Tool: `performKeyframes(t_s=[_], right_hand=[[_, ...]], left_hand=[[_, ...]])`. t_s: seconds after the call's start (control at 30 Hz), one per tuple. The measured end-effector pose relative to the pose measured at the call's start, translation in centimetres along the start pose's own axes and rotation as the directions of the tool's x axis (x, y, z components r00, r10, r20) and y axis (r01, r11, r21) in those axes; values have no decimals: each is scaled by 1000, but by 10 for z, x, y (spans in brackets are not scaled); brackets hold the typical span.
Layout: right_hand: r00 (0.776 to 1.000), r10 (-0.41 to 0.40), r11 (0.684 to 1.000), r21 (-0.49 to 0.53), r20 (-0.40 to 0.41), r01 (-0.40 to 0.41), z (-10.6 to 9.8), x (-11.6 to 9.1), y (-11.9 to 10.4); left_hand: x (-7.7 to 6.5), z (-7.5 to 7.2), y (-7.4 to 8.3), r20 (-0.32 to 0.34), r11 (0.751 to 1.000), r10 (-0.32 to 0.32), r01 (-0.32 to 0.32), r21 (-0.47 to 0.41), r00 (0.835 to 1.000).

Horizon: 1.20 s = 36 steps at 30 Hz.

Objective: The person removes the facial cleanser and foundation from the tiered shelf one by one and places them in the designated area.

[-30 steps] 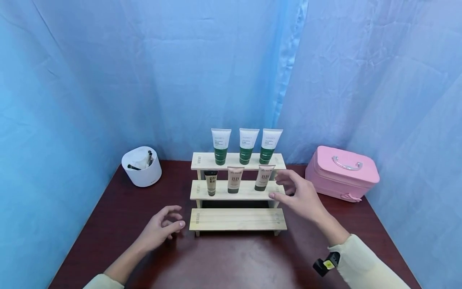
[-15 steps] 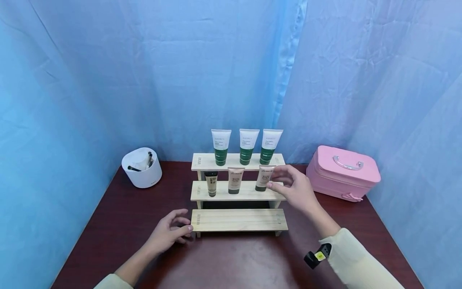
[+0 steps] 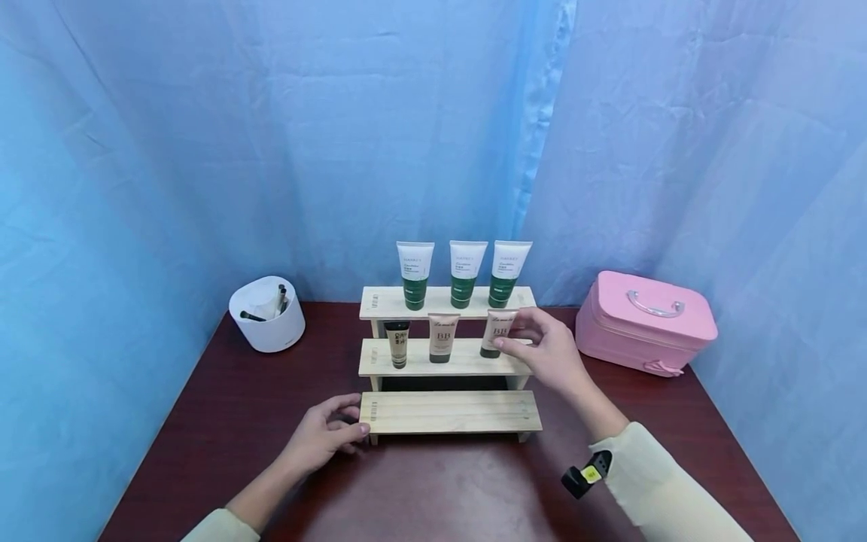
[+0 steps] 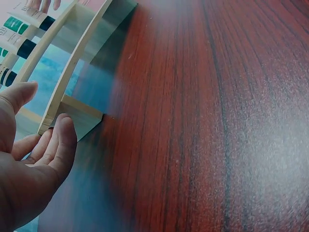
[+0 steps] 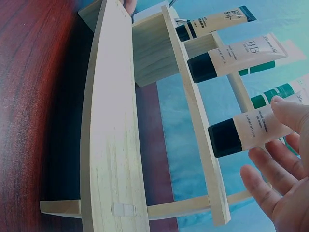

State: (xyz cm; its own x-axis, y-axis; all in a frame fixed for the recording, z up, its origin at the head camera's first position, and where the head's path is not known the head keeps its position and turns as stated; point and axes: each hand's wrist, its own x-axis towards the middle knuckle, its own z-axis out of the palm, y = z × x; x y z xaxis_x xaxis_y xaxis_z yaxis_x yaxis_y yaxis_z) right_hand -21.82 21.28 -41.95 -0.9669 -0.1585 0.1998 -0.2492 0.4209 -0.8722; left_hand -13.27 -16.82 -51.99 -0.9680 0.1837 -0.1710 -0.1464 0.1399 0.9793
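Note:
A three-tier wooden display rack stands on the table. My right hand pinches the right-hand pink BB cream tube on the middle tier. The thumb lies over the tube's front and the other fingers reach behind, also seen in the right wrist view. The tube stands upright on its dark cap. At the left end of the bottom tier, my left hand holds the board's corner, thumb above and fingers lower. A second BB cream tube and a small black-topped tube share the middle tier.
Three white-and-green tubes, such as the middle one, stand on the top tier. A white holder with brushes is at the back left. A pink case with a silver handle sits at the back right. Blue curtains surround the table.
My right hand has moved left onto the BB cream tube and taken hold of it. My left hand has moved right to the bottom tier's end. The tubes stay in place.

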Motion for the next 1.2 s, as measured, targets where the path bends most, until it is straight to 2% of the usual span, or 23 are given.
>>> performKeyframes(t_s=[0.53, 0.83, 1.0, 1.2], right_hand=[[1000, -4, 999, -35, -13, 4, 6, 5, 1], [1000, -2, 1000, -7, 8, 2, 6, 5, 1], [1000, 25, 1000, 1, 17, -25, -4, 1, 2], [997, 79, 997, 2, -3, -79, -29, -15, 8]], left_hand=[[4, 2, -8, -60, 999, -4, 2, -33, 998], [5, 3, -6, -86, 1000, -19, 18, -15, 996], [5, 4, -5, -95, 1000, -24, 23, -13, 995], [6, 5, -5, -95, 999, -30, 28, -22, 995]])
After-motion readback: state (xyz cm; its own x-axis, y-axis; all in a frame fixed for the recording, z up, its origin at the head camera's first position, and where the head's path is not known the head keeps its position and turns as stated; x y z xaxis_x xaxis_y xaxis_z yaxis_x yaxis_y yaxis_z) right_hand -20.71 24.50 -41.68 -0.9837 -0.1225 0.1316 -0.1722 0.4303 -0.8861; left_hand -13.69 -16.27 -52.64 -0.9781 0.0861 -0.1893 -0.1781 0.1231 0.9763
